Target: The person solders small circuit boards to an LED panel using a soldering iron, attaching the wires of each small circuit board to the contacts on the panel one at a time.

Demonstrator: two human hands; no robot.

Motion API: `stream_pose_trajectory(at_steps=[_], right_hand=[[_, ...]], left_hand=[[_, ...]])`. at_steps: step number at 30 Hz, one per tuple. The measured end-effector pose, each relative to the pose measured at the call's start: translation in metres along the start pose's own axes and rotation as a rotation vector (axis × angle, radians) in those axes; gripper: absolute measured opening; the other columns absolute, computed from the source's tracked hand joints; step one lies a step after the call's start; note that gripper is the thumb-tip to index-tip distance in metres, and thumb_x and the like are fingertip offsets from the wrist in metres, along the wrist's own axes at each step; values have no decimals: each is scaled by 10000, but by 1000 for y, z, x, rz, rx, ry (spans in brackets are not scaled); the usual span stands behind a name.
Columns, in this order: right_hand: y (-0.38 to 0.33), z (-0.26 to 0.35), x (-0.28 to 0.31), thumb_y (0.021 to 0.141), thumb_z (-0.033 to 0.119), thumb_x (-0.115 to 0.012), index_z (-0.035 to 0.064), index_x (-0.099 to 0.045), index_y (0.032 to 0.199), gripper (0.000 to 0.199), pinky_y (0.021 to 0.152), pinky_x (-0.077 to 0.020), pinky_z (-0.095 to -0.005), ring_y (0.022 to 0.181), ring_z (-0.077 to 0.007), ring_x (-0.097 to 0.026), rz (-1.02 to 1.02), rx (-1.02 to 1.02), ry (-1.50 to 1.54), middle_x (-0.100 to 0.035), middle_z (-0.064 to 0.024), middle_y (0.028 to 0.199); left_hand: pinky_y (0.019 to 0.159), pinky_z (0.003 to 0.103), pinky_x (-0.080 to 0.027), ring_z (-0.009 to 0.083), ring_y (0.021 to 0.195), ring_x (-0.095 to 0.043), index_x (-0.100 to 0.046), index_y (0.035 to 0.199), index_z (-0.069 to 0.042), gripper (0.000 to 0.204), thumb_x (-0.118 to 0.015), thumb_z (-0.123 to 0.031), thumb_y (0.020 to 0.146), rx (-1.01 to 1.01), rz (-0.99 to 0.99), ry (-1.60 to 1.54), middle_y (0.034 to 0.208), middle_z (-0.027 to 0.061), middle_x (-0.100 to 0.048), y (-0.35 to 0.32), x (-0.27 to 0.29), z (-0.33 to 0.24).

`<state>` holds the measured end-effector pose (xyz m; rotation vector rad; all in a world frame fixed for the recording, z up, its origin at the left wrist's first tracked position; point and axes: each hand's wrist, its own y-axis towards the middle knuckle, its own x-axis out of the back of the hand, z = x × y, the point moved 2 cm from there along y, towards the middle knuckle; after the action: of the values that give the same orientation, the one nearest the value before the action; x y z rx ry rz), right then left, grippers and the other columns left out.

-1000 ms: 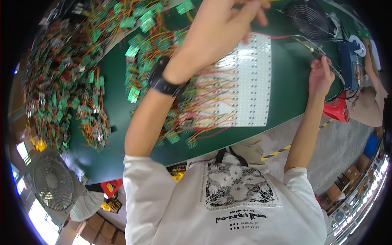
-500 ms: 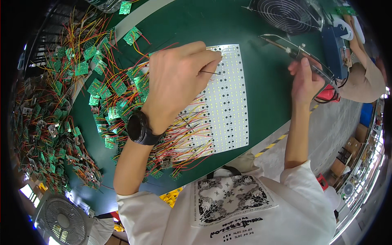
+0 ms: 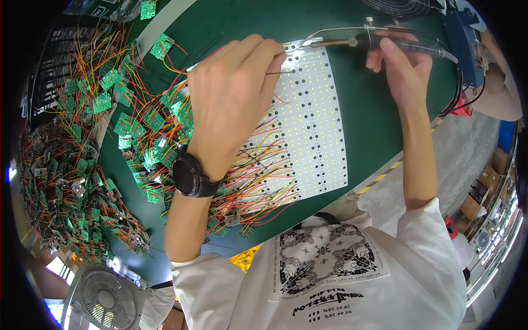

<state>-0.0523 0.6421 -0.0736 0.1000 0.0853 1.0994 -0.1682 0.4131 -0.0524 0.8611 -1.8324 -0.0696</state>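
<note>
My left hand [image 3: 231,88], wearing a black watch [image 3: 192,173], is closed in a pinch at the far left corner of a white LED panel [image 3: 316,126]. A thin dark wire [image 3: 281,72] sticks out from its fingers; their tips are partly hidden. My right hand [image 3: 406,69] grips a soldering iron [image 3: 360,42] with a thin curved metal tube alongside. The iron points left, its tip at the panel's far edge beside my left fingertips. Red and yellow wires [image 3: 264,170] lie over the panel's left part, running to small green circuit boards [image 3: 154,118].
A large heap of wired green circuit boards [image 3: 82,203] covers the left side. A blue box-shaped unit [image 3: 465,47] stands at the far right, near another person's arm [image 3: 498,60]. A round fan grille [image 3: 404,6] is at the far edge; another fan [image 3: 104,297] stands at lower left.
My right hand has brought the soldering iron left and away from me, to the panel's far edge beside my left fingers. My left hand stays pinched near the same corner. The whole view has shifted slightly.
</note>
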Motion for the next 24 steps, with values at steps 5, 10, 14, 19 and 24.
stream_pose_trajectory(at_steps=[5,10,14,19,24], right_hand=[[0,-1,-6,838,79,-603,-83,-552,1041,265,535,-430,-284,611,-203,-593,22,-15,-22,-617,-161,764],[0,2,-8,835,85,-615,-82,-552,1042,273,530,-439,-281,614,-206,-602,61,-24,-59,-623,-157,781],[1,2,-8,835,81,-615,-81,-552,1045,272,530,-442,-281,616,-207,-604,78,-2,-66,-623,-157,781],[1,2,-9,839,74,-613,-83,-552,1043,264,527,-444,-282,615,-206,-604,85,-4,-56,-623,-156,780],[0,2,-9,837,64,-618,-87,-551,1044,265,534,-446,-286,623,-207,-607,75,-7,-57,-625,-159,791]], left_hand=[[480,248,-406,150,521,-527,-632,827,-30,69,-663,-60,773,30,1,-61,662,49,-557,-2,0,4],[487,240,-415,142,529,-533,-632,835,-19,67,-653,-39,774,28,3,-83,670,57,-564,-1,-1,3],[486,241,-413,140,527,-532,-632,831,-23,64,-653,-42,774,35,10,-74,671,52,-564,0,0,3],[480,246,-411,146,521,-527,-631,821,-33,58,-654,-51,771,31,7,-54,668,46,-559,-1,-2,3],[474,251,-407,153,519,-525,-629,814,-33,56,-656,-50,768,19,-8,-41,661,47,-552,-1,-3,3]])
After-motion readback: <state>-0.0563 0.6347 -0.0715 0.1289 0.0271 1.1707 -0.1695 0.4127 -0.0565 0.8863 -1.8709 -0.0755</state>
